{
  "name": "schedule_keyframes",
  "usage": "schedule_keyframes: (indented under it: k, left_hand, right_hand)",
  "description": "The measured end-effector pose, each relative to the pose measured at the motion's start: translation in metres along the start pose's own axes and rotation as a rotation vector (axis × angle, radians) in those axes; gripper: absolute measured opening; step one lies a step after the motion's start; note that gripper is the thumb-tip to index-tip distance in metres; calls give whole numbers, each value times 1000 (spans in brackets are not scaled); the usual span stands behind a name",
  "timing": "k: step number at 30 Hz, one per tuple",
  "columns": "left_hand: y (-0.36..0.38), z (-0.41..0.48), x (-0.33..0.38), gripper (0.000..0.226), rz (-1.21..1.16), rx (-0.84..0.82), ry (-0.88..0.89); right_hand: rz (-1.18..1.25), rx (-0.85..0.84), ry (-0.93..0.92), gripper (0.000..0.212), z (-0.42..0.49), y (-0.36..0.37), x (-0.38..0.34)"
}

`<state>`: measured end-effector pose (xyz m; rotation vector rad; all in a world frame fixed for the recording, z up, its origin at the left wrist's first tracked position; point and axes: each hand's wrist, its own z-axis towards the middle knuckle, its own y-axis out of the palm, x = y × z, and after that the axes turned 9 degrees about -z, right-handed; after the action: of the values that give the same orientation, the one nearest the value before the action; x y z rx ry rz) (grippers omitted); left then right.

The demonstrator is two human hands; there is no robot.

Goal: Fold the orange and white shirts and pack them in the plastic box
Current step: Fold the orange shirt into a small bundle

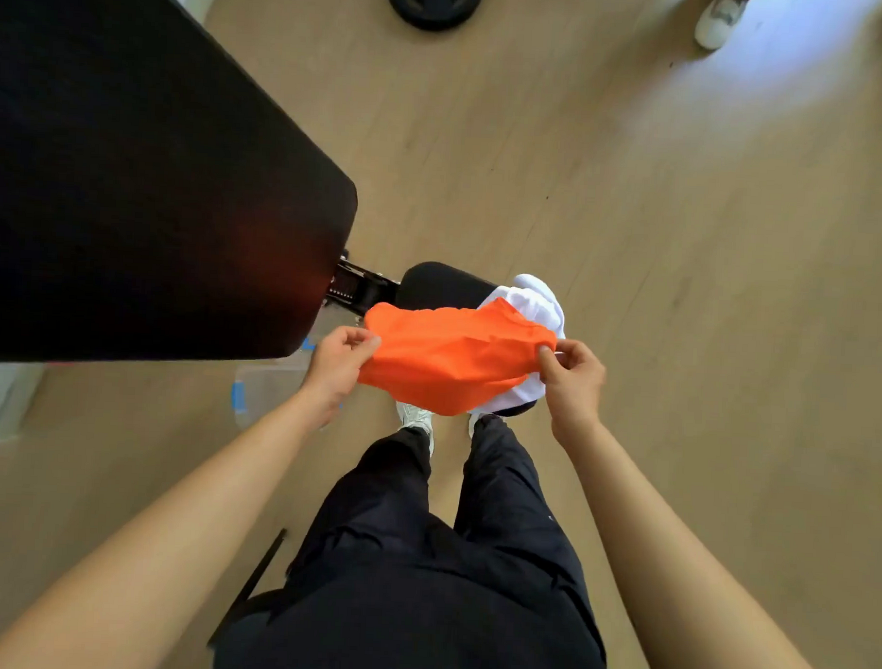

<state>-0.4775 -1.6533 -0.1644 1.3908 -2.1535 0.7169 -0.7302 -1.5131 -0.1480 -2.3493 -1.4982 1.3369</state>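
The left hand [338,356] pinches the left edge of the orange shirt [453,361] between thumb and fingers, clamped on the cloth. The right hand [572,370] does the same at the right edge, thumb pressed against curled fingers with fabric caught between. Both bare forearms reach forward and down from the lower corners, wrists slightly bent inward, so the shirt hangs bunched and wrinkled between the two hands above the floor.

Just behind the orange cloth lies the white shirt [537,302], heaped on a round black stool seat [438,284] and touching the orange one at its right side. A clear plastic box [270,385] with blue latches sits on the wooden floor [637,191] to the left, partly under the black table [132,194], its lid state unclear.

Below the hands are black trousers [409,560] and white shoes [416,417]. Pale letters show at the bottom edge of the dark garment — upside down, too cut off to read. A black disc [433,0] lies far off.
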Motion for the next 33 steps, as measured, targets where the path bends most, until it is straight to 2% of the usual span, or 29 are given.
schedule_keyframes:
  k: [3, 6, 9, 13, 16, 18, 22, 25, 27, 30, 33]
  left_hand:
    - [-30, -41, -5, 20, 201, -63, 111]
    - [-59, -78, -9, 7, 284, -48, 190]
    - [-83, -117, -3, 10, 88, 77, 242]
    - [-101, -169, 3, 14, -302, 210, 202]
    - [-104, -203, 7, 14, -447, 280, 184]
    - [-106, -223, 9, 16, -540, 314, 182]
    - [-124, -265, 18, 12, -708, 345, 195]
    - [-148, -296, 17, 13, -822, 355, 242]
    - [-164, -313, 13, 11, -899, 344, 282]
    - [-198, -332, -1, 12, -1002, 402, 352]
    - [-241, -340, -26, 7, -1083, 550, 382]
  right_hand:
    - [-25, 21, -81, 14, -32, -5, -7]
    - [-41, 15, -138, 13, -59, -9, -13]
    - [-37, -40, -145, 2, -81, -10, -21]
    - [-9, -186, -179, 19, -108, 6, -38]
    - [-118, -357, -383, 20, -146, 33, -49]
    - [-175, -531, -530, 22, -178, 52, -50]
    - [-211, -872, -695, 49, -233, 85, -36]
    - [-256, -946, -777, 61, -268, 108, -33]
    - [-320, -896, -809, 56, -284, 123, -37]
    - [-425, -834, -862, 15, -297, 149, -49]
    - [-476, -813, -911, 11, -309, 176, -71]
